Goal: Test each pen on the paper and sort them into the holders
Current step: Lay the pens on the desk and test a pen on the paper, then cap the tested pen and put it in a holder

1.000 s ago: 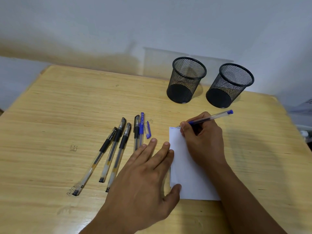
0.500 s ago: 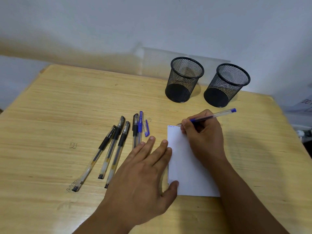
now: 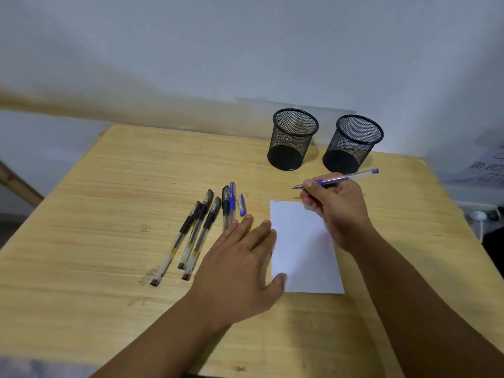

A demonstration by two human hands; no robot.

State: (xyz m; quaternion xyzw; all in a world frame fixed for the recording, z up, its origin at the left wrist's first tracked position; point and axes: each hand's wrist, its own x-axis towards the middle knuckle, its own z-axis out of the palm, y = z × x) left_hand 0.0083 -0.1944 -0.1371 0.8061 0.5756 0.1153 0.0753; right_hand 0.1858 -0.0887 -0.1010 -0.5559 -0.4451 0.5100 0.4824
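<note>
The right hand (image 3: 336, 207) gripped a blue pen (image 3: 344, 178), its tip raised just beyond the paper's (image 3: 304, 246) far edge. The left hand (image 3: 240, 264) lay flat, fingers released, pressing the paper's left edge. Five pens (image 3: 203, 230) lay mid-desk; two mesh holders (image 3: 293, 140) stood near the desk's (image 3: 109, 200) far edge.

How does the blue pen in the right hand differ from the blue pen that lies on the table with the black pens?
The held blue pen is uncapped, its tip bare; the lying blue pen has its cap on. The held pen is gripped by the right hand above the table, nearly level, beyond the paper; the lying pen rests flat, pointing away, beside a black pen. Both have clear barrels with blue parts.
</note>
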